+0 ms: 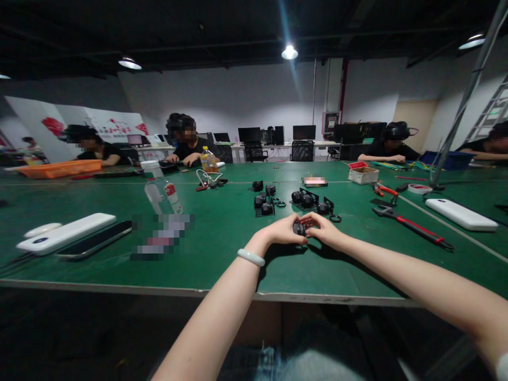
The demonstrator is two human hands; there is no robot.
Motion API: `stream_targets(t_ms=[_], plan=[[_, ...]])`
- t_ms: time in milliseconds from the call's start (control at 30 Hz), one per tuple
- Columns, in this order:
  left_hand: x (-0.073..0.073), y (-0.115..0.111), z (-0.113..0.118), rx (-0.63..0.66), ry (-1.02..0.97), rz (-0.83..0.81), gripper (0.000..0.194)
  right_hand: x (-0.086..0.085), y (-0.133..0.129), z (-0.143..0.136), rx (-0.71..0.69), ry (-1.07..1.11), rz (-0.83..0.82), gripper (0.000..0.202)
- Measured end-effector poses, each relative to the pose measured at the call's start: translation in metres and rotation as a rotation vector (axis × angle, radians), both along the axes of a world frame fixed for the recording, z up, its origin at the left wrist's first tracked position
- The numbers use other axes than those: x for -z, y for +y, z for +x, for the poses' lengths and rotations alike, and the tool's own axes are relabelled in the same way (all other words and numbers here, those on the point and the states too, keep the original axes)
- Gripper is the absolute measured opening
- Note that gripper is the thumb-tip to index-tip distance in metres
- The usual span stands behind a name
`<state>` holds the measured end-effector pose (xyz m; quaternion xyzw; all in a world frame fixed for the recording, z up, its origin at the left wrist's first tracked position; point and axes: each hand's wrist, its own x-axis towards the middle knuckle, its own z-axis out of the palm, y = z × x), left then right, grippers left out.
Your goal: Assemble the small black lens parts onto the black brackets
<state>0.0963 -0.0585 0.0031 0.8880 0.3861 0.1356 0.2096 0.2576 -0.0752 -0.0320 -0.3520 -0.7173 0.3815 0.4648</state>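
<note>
The left hand (283, 230), a pale bangle (251, 257) on its wrist, curls its fingers and thumb around a small, dark, rounded part (298, 228) that looks like plastic. The right hand (323, 232) meets it from the other side, fingers bent and nearly closed, its fingertips on the same part. The part sits between the two hands, close above the green, smooth-topped surface (222, 254), near its front edge; the fingers hide much of its shape.

It looks light and stiff, unlikely to give under a squeeze, though its curved, smooth-looking sides might turn or slip in a loose grip. The rounded body seems the sound place to hold, steadied by one hand, with only light fingertip pressure on any thin edges.

Just beyond the hands lies a group of black, rounded pieces with flat plates (306, 199), a thin black ring (335, 218) beside it. To its left is a similar black cluster (260, 202). Farther right rest a red-and-black-handled adjustable wrench (416, 226) and orange-handled pliers (387, 189); well to the left stands a clear plastic bottle with a white cap (156, 188).
</note>
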Motion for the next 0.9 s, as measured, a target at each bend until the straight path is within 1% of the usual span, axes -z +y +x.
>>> stream_targets(t_ms=[100, 267, 400, 567, 800, 900], plan=[[-0.0016, -0.0016, 0.0008, -0.020, 0.019, -0.004, 0.051, -0.0026, -0.0039, -0.0004, -0.043, -0.024, 0.063, 0.034], [0.0002, 0.0007, 0.0003, 0.009, 0.012, 0.001, 0.050, -0.0008, -0.0039, 0.0008, -0.065, -0.049, 0.058, 0.031], [0.0014, 0.0021, 0.0007, 0.023, -0.008, 0.008, 0.050, 0.0009, -0.0016, 0.0018, -0.046, -0.086, 0.066, 0.027], [-0.0009, 0.0004, 0.0029, 0.022, 0.000, -0.010, 0.047, 0.0026, 0.0020, 0.0027, -0.006, -0.126, 0.052, 0.025], [-0.0018, -0.0003, 0.0027, 0.001, 0.000, -0.008, 0.047, 0.0038, 0.0026, 0.0020, -0.002, -0.129, 0.047, 0.024], [-0.0009, 0.0009, 0.0018, 0.017, -0.012, -0.011, 0.048, 0.0033, 0.0023, 0.0018, 0.000, -0.133, 0.052, 0.024]])
